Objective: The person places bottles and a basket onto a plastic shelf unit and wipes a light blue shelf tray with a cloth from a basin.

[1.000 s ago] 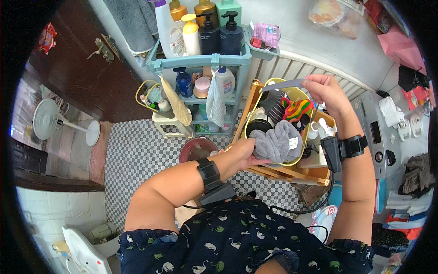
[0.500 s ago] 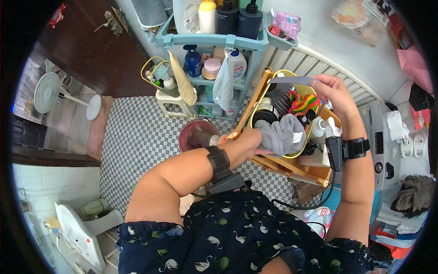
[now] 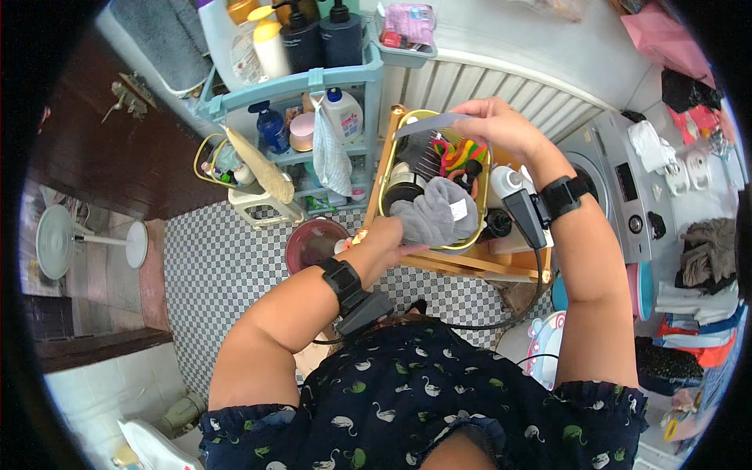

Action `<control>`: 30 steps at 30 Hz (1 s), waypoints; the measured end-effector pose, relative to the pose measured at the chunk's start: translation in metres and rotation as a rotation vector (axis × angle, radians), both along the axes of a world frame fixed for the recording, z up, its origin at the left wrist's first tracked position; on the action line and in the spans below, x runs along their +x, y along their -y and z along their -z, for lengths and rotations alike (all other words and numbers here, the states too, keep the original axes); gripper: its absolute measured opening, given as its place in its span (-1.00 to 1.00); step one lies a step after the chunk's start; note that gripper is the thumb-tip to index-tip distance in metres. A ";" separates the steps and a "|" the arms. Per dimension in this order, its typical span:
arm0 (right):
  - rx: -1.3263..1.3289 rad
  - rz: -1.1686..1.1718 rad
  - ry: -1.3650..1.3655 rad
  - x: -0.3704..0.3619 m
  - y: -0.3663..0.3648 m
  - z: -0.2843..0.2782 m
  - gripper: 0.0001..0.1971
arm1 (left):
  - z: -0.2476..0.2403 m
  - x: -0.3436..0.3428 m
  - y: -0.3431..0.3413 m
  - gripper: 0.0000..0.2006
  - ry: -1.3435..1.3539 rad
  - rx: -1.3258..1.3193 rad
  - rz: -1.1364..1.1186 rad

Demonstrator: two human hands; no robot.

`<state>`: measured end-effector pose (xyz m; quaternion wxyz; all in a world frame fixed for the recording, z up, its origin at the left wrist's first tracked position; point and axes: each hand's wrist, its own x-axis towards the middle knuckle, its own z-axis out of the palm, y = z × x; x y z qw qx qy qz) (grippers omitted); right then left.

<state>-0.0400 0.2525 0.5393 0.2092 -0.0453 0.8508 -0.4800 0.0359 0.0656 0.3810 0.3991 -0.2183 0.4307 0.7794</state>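
Observation:
A yellow-rimmed basket (image 3: 486,192) rests on a wooden rack, both my hands at it. My right hand (image 3: 495,125) is closed on the basket's flat grey handle (image 3: 431,123) at the far side. At the near left corner my left hand (image 3: 388,237) grips the basket's side, its fingertips partly hidden beneath the rim. Inside the basket lie a crumpled grey cloth (image 3: 435,213) with a white label, a striped multicoloured knitted piece (image 3: 460,157), a black-and-white round container (image 3: 403,186) and a dark bristled brush (image 3: 423,150).
The wooden rack (image 3: 470,266) also holds a white pump bottle (image 3: 509,180) right of the basket. A blue shelf (image 3: 294,86) with bottles stands left, a red bucket (image 3: 301,262) on the floor below it. A radiator (image 3: 478,78) runs behind; a washing machine (image 3: 619,180) stands right.
The view has swung so that the basket, rack and shelf sit farther left in it. Both hands keep the same hold on the basket and its handle.

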 end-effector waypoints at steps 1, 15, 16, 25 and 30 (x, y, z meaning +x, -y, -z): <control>-0.002 0.017 -0.002 0.001 -0.003 0.005 -0.75 | -0.001 0.000 0.001 -0.70 -0.023 0.016 0.012; -0.103 0.243 -0.253 0.139 -0.080 -0.010 -0.72 | -0.028 -0.004 0.093 -0.64 -0.774 -0.610 0.272; -0.311 0.213 -0.178 0.160 -0.089 0.010 -0.73 | -0.012 -0.007 0.106 -0.62 -0.845 -0.708 0.296; 0.166 1.114 0.287 0.280 -0.131 0.221 -0.46 | 0.015 0.002 0.069 -0.59 -0.919 -0.787 0.634; -0.347 1.147 0.026 0.267 -0.140 0.247 -0.32 | 0.039 0.010 0.076 -0.71 -0.708 -0.912 0.569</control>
